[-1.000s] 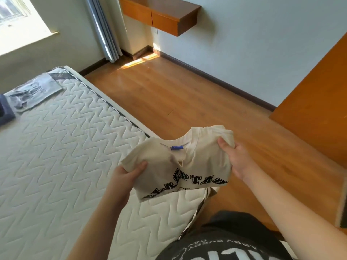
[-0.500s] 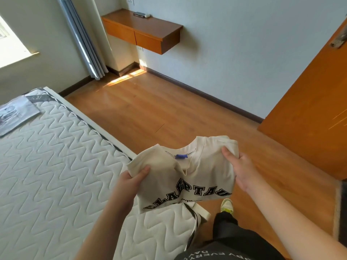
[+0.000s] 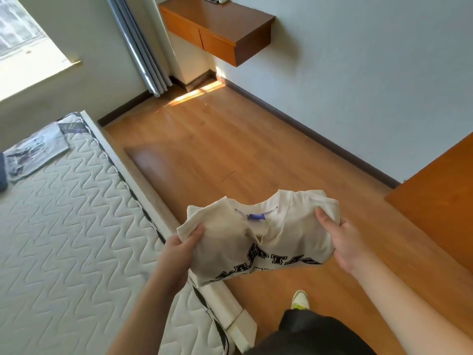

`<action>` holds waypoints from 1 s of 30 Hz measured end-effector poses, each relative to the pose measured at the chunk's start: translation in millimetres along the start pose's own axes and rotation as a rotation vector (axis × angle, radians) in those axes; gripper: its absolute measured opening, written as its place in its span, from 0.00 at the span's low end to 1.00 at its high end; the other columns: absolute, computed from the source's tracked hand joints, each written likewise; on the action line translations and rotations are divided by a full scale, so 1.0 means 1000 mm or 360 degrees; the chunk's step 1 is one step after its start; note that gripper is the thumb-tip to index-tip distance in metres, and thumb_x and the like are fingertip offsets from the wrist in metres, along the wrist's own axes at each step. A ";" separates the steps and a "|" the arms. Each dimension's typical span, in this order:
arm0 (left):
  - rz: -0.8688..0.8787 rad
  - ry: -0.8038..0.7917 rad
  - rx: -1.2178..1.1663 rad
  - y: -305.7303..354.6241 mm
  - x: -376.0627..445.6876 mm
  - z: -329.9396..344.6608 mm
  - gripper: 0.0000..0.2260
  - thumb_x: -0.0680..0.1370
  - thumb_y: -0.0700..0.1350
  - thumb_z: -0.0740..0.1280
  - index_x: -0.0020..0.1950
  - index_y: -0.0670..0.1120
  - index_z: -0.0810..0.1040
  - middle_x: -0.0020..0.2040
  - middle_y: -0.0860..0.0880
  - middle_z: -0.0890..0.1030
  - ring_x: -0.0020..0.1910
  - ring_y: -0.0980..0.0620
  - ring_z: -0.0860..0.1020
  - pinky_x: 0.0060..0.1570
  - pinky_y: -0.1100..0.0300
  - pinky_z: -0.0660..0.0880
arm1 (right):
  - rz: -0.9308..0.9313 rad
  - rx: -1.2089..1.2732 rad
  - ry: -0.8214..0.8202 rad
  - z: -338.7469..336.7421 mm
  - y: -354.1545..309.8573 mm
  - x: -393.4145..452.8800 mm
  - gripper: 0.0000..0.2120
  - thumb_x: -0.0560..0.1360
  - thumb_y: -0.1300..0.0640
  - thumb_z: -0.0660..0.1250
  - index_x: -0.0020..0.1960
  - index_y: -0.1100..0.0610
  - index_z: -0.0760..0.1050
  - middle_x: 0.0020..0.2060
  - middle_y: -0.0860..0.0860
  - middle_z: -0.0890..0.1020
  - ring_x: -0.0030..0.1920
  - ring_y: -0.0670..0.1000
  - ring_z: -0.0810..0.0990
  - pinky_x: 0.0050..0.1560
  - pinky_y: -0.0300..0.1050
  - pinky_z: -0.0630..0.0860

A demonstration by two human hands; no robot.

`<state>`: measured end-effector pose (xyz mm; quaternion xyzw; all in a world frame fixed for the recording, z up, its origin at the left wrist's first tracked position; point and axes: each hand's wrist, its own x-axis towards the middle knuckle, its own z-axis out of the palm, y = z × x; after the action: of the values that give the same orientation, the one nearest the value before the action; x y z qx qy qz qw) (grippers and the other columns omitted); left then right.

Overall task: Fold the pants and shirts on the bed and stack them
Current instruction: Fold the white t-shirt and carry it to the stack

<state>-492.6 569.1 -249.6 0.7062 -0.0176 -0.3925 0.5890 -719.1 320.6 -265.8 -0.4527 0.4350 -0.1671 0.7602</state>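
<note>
Holding a cream shirt in the air just past the bed edge; left hand and right hand fingers clamping its shoulders; likely handling soft, light, floppy.

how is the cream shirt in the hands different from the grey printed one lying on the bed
The cream shirt is held up in the air, gripped by the left hand and right hand; the grey shirt lies flat on the mattress, untouched. The cream shirt bears bold black letters; the grey shirt has a faded picture print. The cream shirt hangs near the bed's foot corner, the grey one at the far end. Both look folded.
</note>
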 end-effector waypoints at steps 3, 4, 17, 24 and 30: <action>0.0014 0.0010 -0.0023 0.016 0.009 0.037 0.14 0.68 0.59 0.76 0.47 0.52 0.86 0.50 0.45 0.86 0.50 0.46 0.85 0.40 0.60 0.80 | 0.0034 -0.0058 -0.0089 -0.028 -0.030 0.031 0.17 0.70 0.42 0.72 0.52 0.52 0.83 0.52 0.54 0.85 0.52 0.53 0.85 0.48 0.46 0.79; 0.0012 0.0016 -0.0027 0.020 0.013 0.048 0.14 0.68 0.59 0.76 0.47 0.52 0.86 0.50 0.45 0.86 0.50 0.47 0.85 0.41 0.60 0.80 | 0.0038 -0.0071 -0.0091 -0.035 -0.039 0.041 0.16 0.70 0.42 0.72 0.50 0.51 0.83 0.51 0.54 0.86 0.51 0.53 0.85 0.49 0.48 0.78; 0.0103 0.0186 -0.0269 0.055 0.050 0.079 0.14 0.71 0.55 0.73 0.52 0.49 0.85 0.53 0.44 0.85 0.53 0.47 0.84 0.43 0.60 0.80 | 0.0037 -0.0157 -0.0368 -0.028 -0.101 0.123 0.19 0.71 0.45 0.70 0.57 0.55 0.80 0.52 0.52 0.86 0.51 0.51 0.85 0.43 0.42 0.81; 0.0241 0.0315 -0.0345 0.079 0.075 0.041 0.09 0.72 0.53 0.74 0.49 0.52 0.86 0.50 0.46 0.86 0.49 0.51 0.84 0.41 0.62 0.79 | -0.0023 -0.0177 -0.0425 0.039 -0.129 0.166 0.16 0.71 0.45 0.70 0.53 0.53 0.82 0.50 0.51 0.86 0.48 0.49 0.85 0.39 0.38 0.81; 0.0321 0.0411 -0.0401 0.114 0.128 -0.016 0.09 0.72 0.53 0.75 0.49 0.52 0.86 0.50 0.46 0.86 0.48 0.51 0.84 0.47 0.57 0.77 | -0.0091 -0.0314 -0.0483 0.114 -0.155 0.217 0.12 0.71 0.43 0.71 0.49 0.49 0.85 0.51 0.50 0.86 0.51 0.49 0.85 0.48 0.45 0.78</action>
<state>-345.3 485.2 -221.9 0.6659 0.0368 -0.2369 0.7064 -481.9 159.5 -222.8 -0.5573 0.3166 -0.0748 0.7639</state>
